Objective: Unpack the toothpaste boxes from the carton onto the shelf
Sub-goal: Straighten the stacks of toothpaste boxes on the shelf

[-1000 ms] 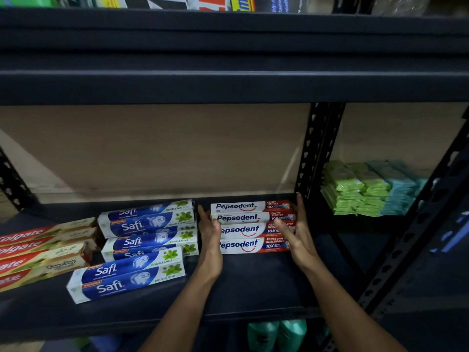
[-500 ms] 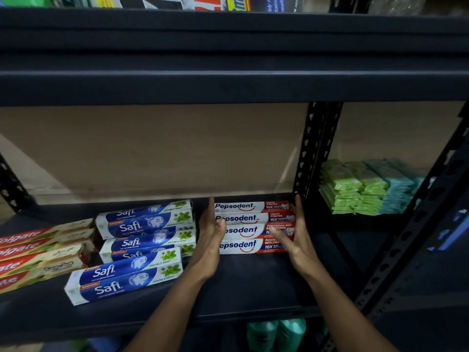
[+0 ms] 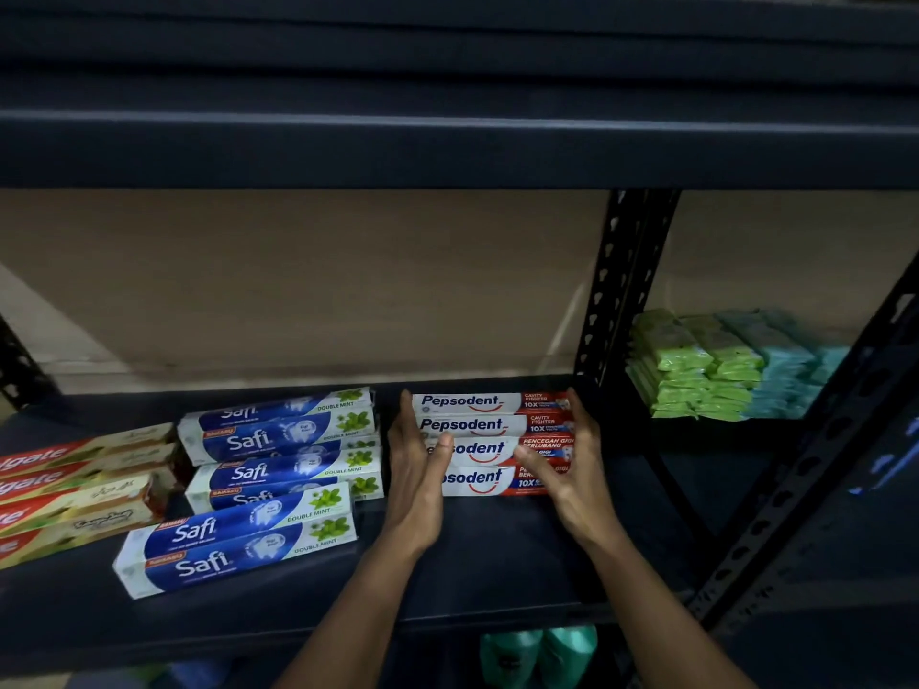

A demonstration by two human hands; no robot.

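Note:
Several white and red Pepsodent toothpaste boxes (image 3: 490,425) lie side by side in a row on the dark shelf (image 3: 497,554). My left hand (image 3: 415,469) lies with straight fingers against the left ends of the boxes, its thumb over the third one. My right hand (image 3: 572,464) lies with straight fingers against their right ends, thumb over the nearer boxes. Left of them are stacked blue and white Safi toothpaste boxes (image 3: 278,469) and red Colgate boxes (image 3: 74,484). No carton is in view.
A black perforated upright post (image 3: 626,285) stands just right of the Pepsodent row. Beyond it, green and teal packets (image 3: 721,365) are stacked on the neighbouring shelf. An upper shelf beam (image 3: 447,141) hangs overhead. Green bottles (image 3: 537,653) stand below.
Both hands stay at the ends of the Pepsodent row. My left hand has shifted slightly right, its thumb now over a box; my head has tilted down a little.

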